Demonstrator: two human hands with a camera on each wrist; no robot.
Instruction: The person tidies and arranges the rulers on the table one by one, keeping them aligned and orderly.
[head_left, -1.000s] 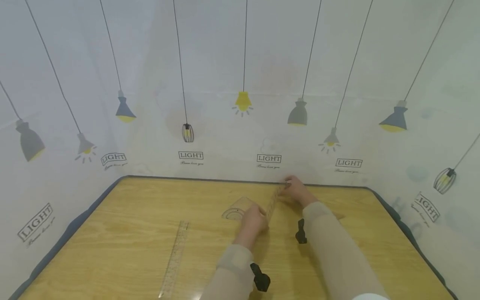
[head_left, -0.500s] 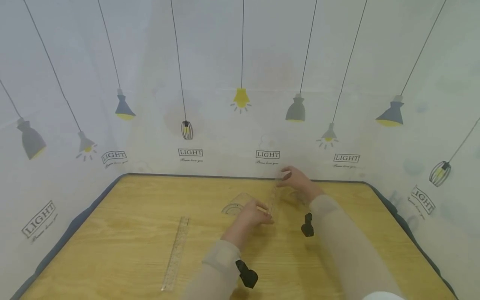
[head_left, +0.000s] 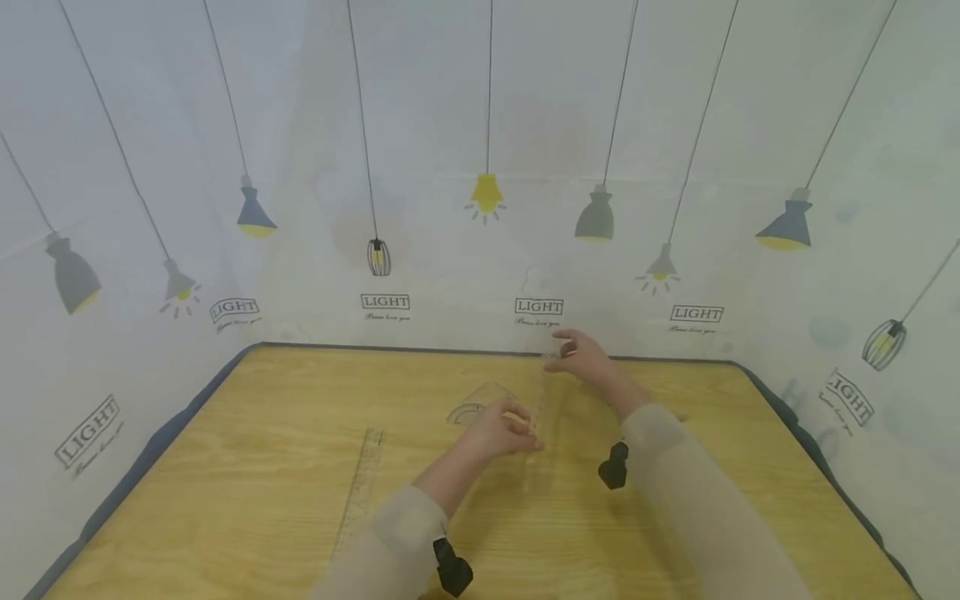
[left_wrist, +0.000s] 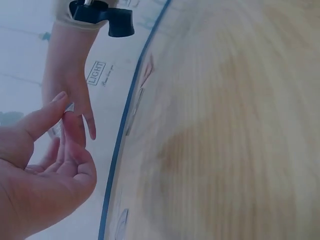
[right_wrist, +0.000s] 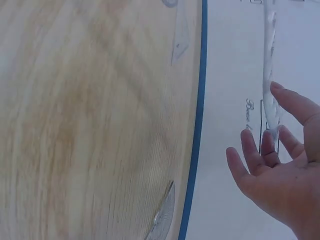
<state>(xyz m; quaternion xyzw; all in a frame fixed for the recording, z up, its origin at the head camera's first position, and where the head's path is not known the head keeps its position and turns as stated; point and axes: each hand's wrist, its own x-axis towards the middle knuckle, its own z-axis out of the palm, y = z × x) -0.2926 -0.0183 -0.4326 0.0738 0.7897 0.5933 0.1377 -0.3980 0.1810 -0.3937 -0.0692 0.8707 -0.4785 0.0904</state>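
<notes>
A clear ruler [head_left: 542, 398] is held above the table between both hands, one at each end. My left hand [head_left: 501, 429] pinches its near end between thumb and index finger; in the left wrist view, the left hand [left_wrist: 52, 165] shows a small clear piece at its fingertips. My right hand [head_left: 588, 362] holds the far end; the right wrist view shows the ruler [right_wrist: 270, 65] almost edge-on, between thumb and curled fingers of the right hand [right_wrist: 280, 170]. Just beyond the left hand lies a clear set square [head_left: 483, 400] with a protractor scale.
A second clear ruler [head_left: 360, 483] lies to the left, partly covered by the left sleeve [head_left: 390, 542]. A clear curved-edge piece, apparently a protractor [right_wrist: 164, 215], lies near the table's far edge. The wood-grain table [head_left: 262, 450] meets a white lamp-print backdrop [head_left: 435, 250].
The held ruler has swung from a slant to nearly straight away from me. My left wrist and forearm have shifted left, and both hands' fingers have spread. The pieces on the table stay put.
</notes>
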